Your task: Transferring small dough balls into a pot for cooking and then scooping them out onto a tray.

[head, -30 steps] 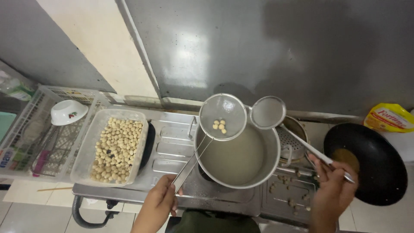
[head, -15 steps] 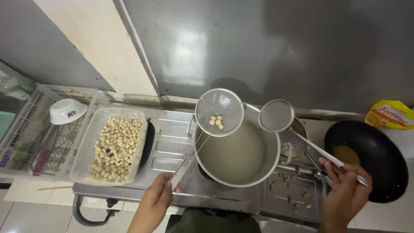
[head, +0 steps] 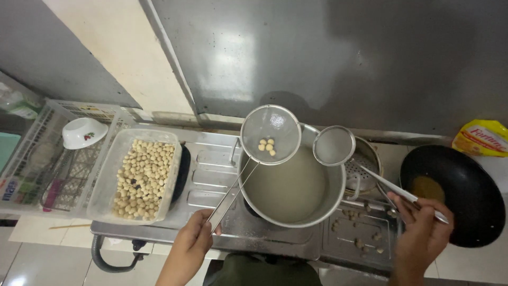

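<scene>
My left hand [head: 191, 244] grips the wire handle of a large mesh strainer [head: 270, 134] held over the left rim of a big steel pot [head: 290, 182] of cloudy liquid. Several pale dough balls [head: 266, 146] lie in the strainer. My right hand [head: 421, 231] holds the handle of a smaller mesh skimmer [head: 333, 145], which hovers empty above the pot's right rim. A clear rectangular tray [head: 138, 175] heaped with the same pale balls sits left of the pot on the steel stove top [head: 211, 169].
A black wok [head: 460, 190] with some oil stands at the right, a yellow oil pouch [head: 484, 137] behind it. A perforated steel colander [head: 365, 159] sits behind the pot. A white basket [head: 37, 153] holding a white bowl [head: 83, 132] is at far left. A steel wall panel rises behind.
The large strainer with the balls has shifted left toward the pot's rim. The small skimmer has swung right and my right hand has moved right with it.
</scene>
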